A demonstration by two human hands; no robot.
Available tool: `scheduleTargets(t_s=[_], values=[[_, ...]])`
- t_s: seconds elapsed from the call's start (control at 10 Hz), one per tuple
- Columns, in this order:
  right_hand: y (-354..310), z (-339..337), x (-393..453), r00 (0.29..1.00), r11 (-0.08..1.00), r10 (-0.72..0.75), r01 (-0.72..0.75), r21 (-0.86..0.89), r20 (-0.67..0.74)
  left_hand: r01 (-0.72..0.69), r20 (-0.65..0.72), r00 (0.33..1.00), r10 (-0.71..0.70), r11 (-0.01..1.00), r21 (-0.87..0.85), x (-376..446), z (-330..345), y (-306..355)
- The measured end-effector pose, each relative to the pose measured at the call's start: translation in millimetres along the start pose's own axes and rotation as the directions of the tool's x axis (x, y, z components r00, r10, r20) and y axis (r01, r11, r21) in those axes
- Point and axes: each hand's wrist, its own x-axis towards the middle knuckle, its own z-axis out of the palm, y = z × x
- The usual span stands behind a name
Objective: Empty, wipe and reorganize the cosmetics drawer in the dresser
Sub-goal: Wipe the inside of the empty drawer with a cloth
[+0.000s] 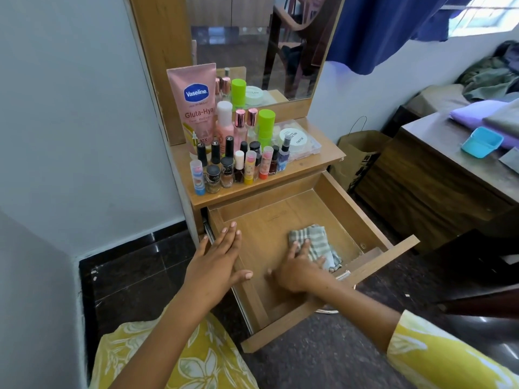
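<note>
Wiping the drawer [348, 209] floor here: our right hand [297, 272] presses the cloth [316, 240] flat with fingers spread and pretty much straight, not bunching it. The cloth sits toward the front right part of the drawer, close to the front panel but a bit off the right wall. Our left hand [217, 262] lies over the left wall's top edge, fingers straight and relaxed, thumb hanging inside, holding nothing. The drawer is pulled well out and only the cloth is in it, so there's bare wood behind and left of the cloth right up to the back wall. All the bottles [238, 164] stand packed on the dresser top [317, 161], front row nearly at its edge, with the Vaseline tube [193, 108] behind against the mirror [252, 37].
</note>
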Motion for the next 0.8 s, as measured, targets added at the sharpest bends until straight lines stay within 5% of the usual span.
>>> scheduleTargets(t_s=[0.2, 0.4, 0.8], values=[[34.0, -21.3, 21.0, 0.995, 0.991, 0.097, -0.096, 0.095, -0.007, -0.006, -0.015, 1.000, 0.006, 1.000, -0.007, -2.2, 1.6, 2.7], [69.1, -42.0, 28.4, 0.998, 0.998, 0.040, -0.037, 0.056, -0.041, -0.009, -0.034, 0.999, 0.009, 1.000, -0.011, 0.1, 5.4, 0.5], [26.0, -66.6, 36.1, 0.963, 0.990, -0.077, 0.106, 0.098, -0.258, -0.003, -0.034, 0.999, 0.003, 1.000, -0.006, 0.7, 7.6, 2.2]])
